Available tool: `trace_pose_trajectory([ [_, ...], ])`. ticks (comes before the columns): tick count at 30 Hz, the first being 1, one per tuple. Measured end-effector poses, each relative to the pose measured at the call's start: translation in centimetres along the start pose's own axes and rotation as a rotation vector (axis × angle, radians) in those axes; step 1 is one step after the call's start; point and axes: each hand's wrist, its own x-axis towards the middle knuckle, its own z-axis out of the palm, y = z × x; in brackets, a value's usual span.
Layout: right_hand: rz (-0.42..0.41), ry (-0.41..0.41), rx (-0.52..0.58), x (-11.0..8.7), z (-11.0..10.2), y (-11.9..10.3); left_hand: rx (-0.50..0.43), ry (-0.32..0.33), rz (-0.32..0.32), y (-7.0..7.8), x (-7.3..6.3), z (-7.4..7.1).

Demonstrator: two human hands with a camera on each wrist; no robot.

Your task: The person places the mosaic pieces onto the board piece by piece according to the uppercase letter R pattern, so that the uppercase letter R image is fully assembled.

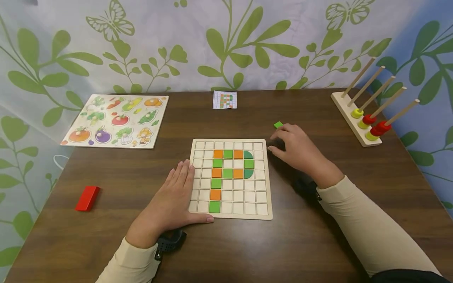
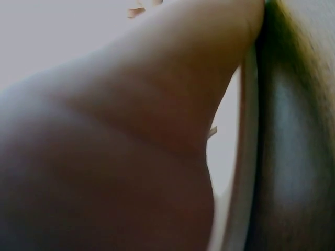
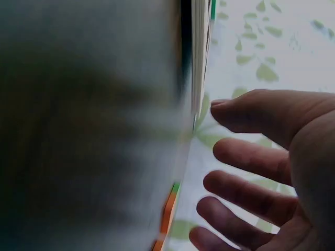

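Observation:
A pale wooden grid board (image 1: 262, 196) lies mid-table, with orange squares (image 1: 215, 194), green squares (image 1: 214, 206) and dark green rounded pieces (image 1: 248, 154) set in its cells. My left hand (image 1: 173, 200) rests against the board's left side, fingers straight along that edge and thumb along the near corner. In the left wrist view the left hand (image 2: 131, 125) fills much of the picture. Just right of the board hovers my right hand (image 1: 297, 151), fingers loosely bent and apart. A loose green tile (image 1: 278, 124) lies just beyond its fingertips. The right wrist view shows nothing between the fingers (image 3: 246, 157).
A small printed pattern card (image 1: 224, 100) lies at the back. A vegetable puzzle board (image 1: 116, 122) is at back left, a red block (image 1: 87, 198) at left, and a peg stacker with rings (image 1: 354, 114) at back right. Green-and-orange pieces (image 3: 168, 209) show low in the right wrist view.

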Motion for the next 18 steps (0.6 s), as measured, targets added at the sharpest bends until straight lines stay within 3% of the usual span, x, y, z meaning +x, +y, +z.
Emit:
trace_pose_trajectory([
  [8,0.086,0.052,0.006,-0.7,-1.2,3.2,-0.002,-0.004,-0.005,0.0,0.0,0.0],
  [18,0.149,0.0,0.017,-0.8,-1.9,4.8,0.0,0.0,-0.006,0.1,0.0,-0.2],
])
